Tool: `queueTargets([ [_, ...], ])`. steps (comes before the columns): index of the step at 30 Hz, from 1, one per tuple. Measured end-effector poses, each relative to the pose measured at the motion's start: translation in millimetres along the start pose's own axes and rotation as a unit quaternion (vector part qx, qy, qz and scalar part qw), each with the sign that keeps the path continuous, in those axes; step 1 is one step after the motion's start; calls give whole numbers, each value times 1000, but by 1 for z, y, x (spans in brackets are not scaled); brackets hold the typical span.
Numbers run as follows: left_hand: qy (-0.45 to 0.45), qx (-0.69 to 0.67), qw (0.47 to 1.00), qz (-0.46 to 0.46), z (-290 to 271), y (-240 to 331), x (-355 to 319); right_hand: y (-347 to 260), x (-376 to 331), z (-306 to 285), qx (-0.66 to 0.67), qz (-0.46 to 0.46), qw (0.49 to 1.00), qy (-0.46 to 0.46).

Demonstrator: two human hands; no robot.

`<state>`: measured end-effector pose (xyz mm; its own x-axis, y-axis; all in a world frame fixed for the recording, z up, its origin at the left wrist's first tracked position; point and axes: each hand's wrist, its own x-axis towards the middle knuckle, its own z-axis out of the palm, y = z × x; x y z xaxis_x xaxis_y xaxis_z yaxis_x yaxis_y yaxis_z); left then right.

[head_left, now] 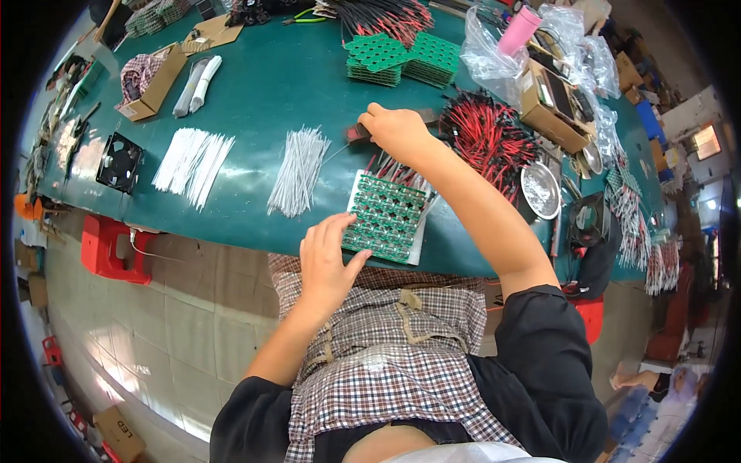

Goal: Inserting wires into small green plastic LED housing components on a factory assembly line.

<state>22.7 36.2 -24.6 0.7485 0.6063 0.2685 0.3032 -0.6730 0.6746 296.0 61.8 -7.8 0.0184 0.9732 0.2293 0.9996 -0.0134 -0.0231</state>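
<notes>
A green circuit board panel [386, 218] with rows of small parts lies on a white sheet near the table's front edge. My left hand [328, 251] is at its left side, fingers and thumb apart, with fingertips touching the board's edge. Beyond the board, my right hand [395, 135] is closed at a dark reddish-brown block [357, 133]; what its fingers grip is hidden. A thin grey strand [336, 153] runs from the block toward a bundle of grey wires [299, 171] on the left. Red and black wires [397, 171] lie just behind the board.
Bundled white wires [193, 167] and a black fan [120, 162] lie left. Stacked green panels [432, 58] stand at the back. Right are a red-and-black wire heap [486, 135], a round metal dish [540, 190], a cardboard box [552, 116] and a pink cup [519, 31].
</notes>
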Motion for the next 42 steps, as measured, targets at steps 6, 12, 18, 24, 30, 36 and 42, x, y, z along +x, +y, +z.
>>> queueTargets([
  [6,35,-45,998,-5,-2,-3,-5,-16,-6,-8,135,47,989,36],
  [12,66,-79,994,24,7,-6,-19,-20,-91,-82,410,75,892,-177],
  [18,64,-60,995,52,5,-1,-13,-31,-106,-104,247,-10,951,-184],
  [24,15,-157,979,128,-44,26,-14,-31,-109,-120,257,4,945,-204],
  [30,-422,-580,623,313,-77,61,-26,-27,-140,-148,515,142,843,-72],
  [36,-443,-526,628,364,-77,68,-35,-21,-179,-159,537,182,824,0],
  [42,-402,-484,663,404,-89,71,-32,-24,-201,-160,572,243,783,13],
])
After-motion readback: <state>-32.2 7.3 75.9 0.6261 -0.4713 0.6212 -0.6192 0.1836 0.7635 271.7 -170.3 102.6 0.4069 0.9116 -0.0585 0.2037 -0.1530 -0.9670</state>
